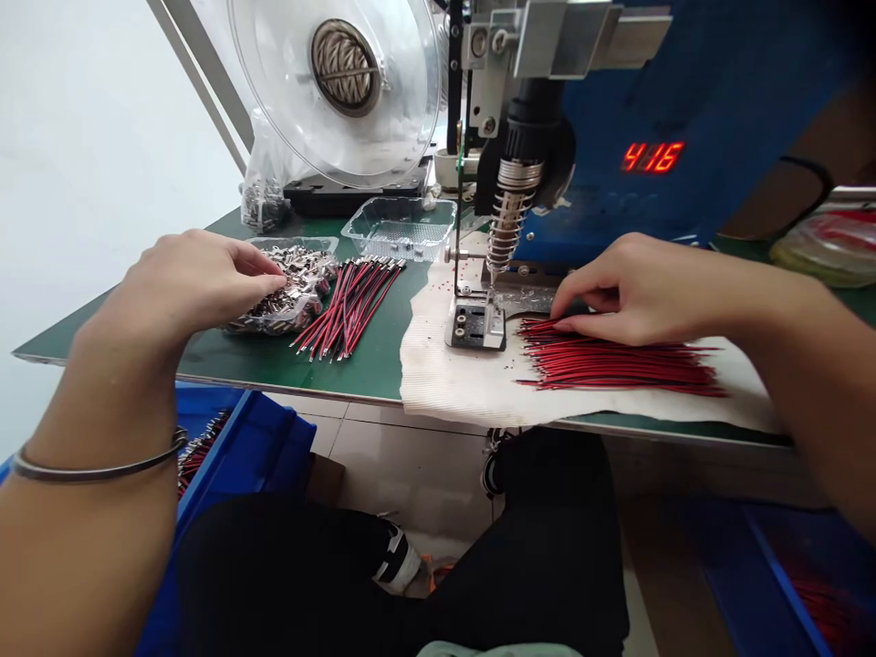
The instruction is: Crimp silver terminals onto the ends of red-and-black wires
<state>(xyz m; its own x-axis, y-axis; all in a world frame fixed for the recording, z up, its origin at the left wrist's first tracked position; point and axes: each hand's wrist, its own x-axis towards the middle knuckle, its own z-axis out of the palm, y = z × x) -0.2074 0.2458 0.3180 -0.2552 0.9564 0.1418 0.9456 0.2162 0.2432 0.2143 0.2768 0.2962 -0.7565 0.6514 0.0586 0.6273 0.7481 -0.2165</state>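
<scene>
My left hand (205, 278) is at a clear plastic tray (328, 245) heaped with small metal connectors (301, 274). Its thumb and fingers are pinched together over the heap; what lies between the tips is too small to make out. Beside the tray is a pile of red and black wires (352, 306) with metal ends. My right hand (626, 297) rests at the far side of a bundle of red and black wires (616, 365), thumb and forefinger closed on wire near the left ends. Between the hands stands a blue press machine (616, 210) with a spring-loaded plunger (510, 214) above a small metal block (475, 327).
An empty clear tray (403, 203) and a bag of metal parts (264, 201) sit behind. A large clear reel (274, 91) stands at the back. White corrugated sheet (452, 388) covers part of the green table (287, 365). Blue bins (274, 447) holding wires stand below.
</scene>
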